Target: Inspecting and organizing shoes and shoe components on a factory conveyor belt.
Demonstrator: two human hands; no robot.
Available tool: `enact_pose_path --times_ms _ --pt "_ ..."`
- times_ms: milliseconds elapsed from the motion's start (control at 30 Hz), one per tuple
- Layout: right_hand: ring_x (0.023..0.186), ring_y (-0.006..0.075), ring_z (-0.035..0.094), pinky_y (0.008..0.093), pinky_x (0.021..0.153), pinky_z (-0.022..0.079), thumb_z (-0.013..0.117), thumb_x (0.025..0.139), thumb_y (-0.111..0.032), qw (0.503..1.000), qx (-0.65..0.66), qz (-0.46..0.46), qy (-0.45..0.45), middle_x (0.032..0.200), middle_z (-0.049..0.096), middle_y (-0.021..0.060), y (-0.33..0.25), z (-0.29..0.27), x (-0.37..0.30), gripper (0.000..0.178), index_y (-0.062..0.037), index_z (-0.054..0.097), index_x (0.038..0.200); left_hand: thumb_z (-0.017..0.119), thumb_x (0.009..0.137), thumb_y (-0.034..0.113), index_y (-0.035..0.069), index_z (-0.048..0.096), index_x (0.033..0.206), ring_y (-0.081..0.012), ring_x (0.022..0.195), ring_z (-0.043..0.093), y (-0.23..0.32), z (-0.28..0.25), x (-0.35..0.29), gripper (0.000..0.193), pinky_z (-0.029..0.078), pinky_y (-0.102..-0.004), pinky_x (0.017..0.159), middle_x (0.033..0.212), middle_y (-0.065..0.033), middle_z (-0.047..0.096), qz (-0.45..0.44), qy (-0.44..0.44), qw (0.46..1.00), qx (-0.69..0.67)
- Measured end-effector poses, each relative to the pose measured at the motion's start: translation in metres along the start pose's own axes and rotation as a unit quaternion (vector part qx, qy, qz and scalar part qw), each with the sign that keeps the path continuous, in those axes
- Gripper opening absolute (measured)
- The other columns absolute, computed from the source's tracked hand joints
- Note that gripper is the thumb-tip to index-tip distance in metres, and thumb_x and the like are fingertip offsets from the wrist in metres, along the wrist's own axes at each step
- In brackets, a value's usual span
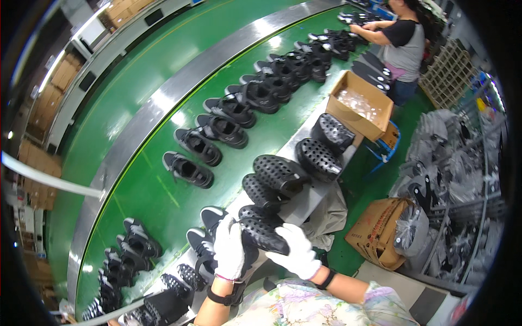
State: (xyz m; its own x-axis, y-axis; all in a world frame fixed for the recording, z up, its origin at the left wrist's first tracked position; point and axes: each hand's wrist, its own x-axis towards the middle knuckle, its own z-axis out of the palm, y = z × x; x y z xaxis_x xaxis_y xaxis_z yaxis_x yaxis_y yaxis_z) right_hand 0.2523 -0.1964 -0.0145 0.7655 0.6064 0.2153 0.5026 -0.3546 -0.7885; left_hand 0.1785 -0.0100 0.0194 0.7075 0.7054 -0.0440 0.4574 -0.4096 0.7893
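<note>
Both of my hands wear white gloves. My right hand (295, 253) grips one end of a black shoe (263, 234) that lies with its dotted sole up. My left hand (228, 249) is pressed along the other side of that shoe, fingers together and pointing away from me; its grip is partly hidden. Just beyond lies a second dotted sole (255, 212). Left of my left hand, black sneakers with grey toes (211, 217) stand close by. Further along the bench edge, more upturned black shoes (276, 171) rest in a row.
Black sneakers (234, 111) line the green conveyor belt (157, 209). An open carton (375, 127) of small clear packets stands on the bench. A co-worker (405, 46) handles shoes at far right. Right of me are a brown carton (375, 231) and racks of bagged parts (435, 157).
</note>
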Motion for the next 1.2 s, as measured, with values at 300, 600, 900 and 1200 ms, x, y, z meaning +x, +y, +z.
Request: enact_pose_path --times_ms 300,600,900,1200 --pt "0.113 0.0402 0.059 0.0475 0.097 0.048 0.078 0.083 -0.032 0.997 -0.075 -0.007 0.032 0.119 0.062 0.0226 0.009 -0.038 -0.003 0.053 -0.0023 0.061 0.123 0.062 0.095 0.02 -0.003 0.053 0.131 -0.0405 0.12 0.055 0.001 0.01 -0.019 0.043 0.042 -0.045 0.104 0.13 -0.0248 0.057 0.096 -0.022 0.989 0.109" --pt "0.115 0.0284 0.061 0.0372 0.095 0.052 0.086 0.077 -0.029 0.951 -0.007 0.212 0.224 0.137 0.055 0.0156 0.174 -0.165 0.13 0.081 -0.0045 0.046 0.143 0.069 0.087 0.01 0.0 0.066 0.112 -0.0378 0.101 0.066 0.078 0.041 -0.02 0.027 0.053 -0.0431 0.092 0.108 -0.0197 0.068 0.262 -0.07 0.962 -0.007" --pt "0.126 0.0321 0.056 0.0405 0.107 0.045 0.094 0.063 -0.032 0.939 0.202 0.232 0.153 0.136 0.057 0.0204 0.265 -0.127 0.195 0.11 -0.0096 0.033 0.151 0.064 0.094 0.01 -0.002 0.065 0.118 -0.0374 0.112 0.062 0.123 0.09 0.002 0.027 0.047 -0.0435 0.102 0.114 -0.0198 0.068 0.232 -0.098 0.968 0.017" --pt "0.116 0.0249 0.059 0.0403 0.1 0.051 0.093 0.064 -0.014 0.922 0.216 0.21 0.243 0.129 0.057 0.0132 0.291 -0.162 0.135 0.094 -0.0087 0.04 0.142 0.066 0.093 0.009 -0.001 0.066 0.117 -0.0364 0.108 0.064 0.134 0.109 0.0 0.026 0.049 -0.0427 0.099 0.113 -0.0181 0.069 0.201 -0.101 0.974 0.04"
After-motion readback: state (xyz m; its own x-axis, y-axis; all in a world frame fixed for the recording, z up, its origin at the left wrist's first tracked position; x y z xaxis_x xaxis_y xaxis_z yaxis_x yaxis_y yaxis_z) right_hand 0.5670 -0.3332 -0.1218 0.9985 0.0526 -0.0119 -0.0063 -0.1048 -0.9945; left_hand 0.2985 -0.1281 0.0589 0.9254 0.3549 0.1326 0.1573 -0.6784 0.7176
